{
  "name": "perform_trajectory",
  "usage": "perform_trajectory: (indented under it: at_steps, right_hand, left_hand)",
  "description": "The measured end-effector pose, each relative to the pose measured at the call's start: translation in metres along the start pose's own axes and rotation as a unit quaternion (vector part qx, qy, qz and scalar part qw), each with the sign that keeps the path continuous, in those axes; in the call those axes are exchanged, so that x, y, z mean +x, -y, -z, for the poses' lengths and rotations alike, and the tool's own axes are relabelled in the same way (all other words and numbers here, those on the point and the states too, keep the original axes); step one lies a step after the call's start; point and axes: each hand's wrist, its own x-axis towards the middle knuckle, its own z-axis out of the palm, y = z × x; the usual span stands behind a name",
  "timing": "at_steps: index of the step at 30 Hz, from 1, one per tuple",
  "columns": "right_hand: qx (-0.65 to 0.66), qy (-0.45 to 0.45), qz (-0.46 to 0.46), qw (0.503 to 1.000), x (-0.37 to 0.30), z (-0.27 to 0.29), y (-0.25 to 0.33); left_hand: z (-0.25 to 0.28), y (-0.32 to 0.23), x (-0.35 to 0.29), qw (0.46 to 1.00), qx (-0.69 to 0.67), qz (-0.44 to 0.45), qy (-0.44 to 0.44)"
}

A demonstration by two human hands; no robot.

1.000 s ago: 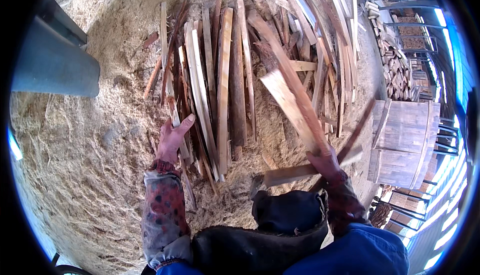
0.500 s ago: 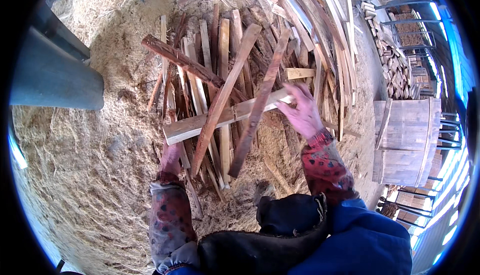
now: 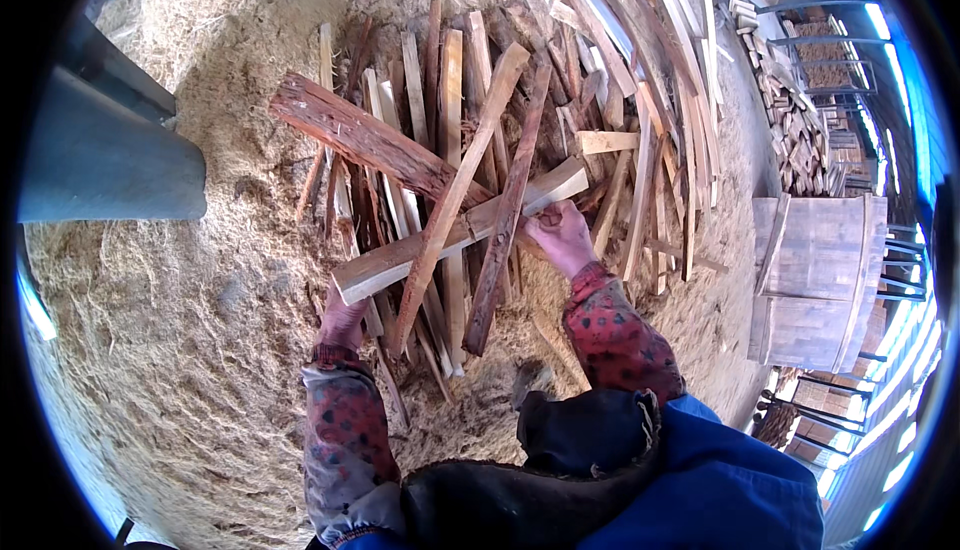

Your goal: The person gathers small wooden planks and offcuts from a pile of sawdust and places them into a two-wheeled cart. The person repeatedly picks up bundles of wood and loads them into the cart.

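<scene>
A pale squared wooden board [image 3: 395,262] lies aslant over a pile of sticks, with two rough strips [image 3: 455,185] [image 3: 508,205] crossing on top of it. My left hand [image 3: 343,322] is closed around the underside of the board's left end, its fingers mostly hidden by the wood. Beyond the board, a wide reddish bark-covered slab [image 3: 355,135] slants from the far left down under the strips. My right hand [image 3: 563,237] is closed just below the board's right part, on what looks like the slab's near end; its fingertips are partly hidden.
Sawdust [image 3: 230,300] covers the ground. Long offcuts [image 3: 690,120] curve along the pile's right side. At left stands a grey metal post [image 3: 110,150]; at right are a wooden panel [image 3: 815,280] and a heap of short wood [image 3: 790,130].
My right hand has left the board's right end, moved left and nearer, and closed. The bark slab has rolled, showing a broader face. The board has shifted slightly.
</scene>
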Motion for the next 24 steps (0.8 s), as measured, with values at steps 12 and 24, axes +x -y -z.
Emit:
perform_trajectory:
  at_steps: [12, 24]
  right_hand:
    - [0.017, 0.124, 0.005, 0.992, -0.012, -0.003, 0.035]
    - [-0.114, 0.056, -0.039, 0.991, 0.074, 0.004, 0.085]
  left_hand:
    - [-0.022, -0.012, -0.012, 1.000, 0.000, -0.008, -0.024]
    - [-0.011, 0.006, -0.006, 0.999, -0.020, -0.022, -0.039]
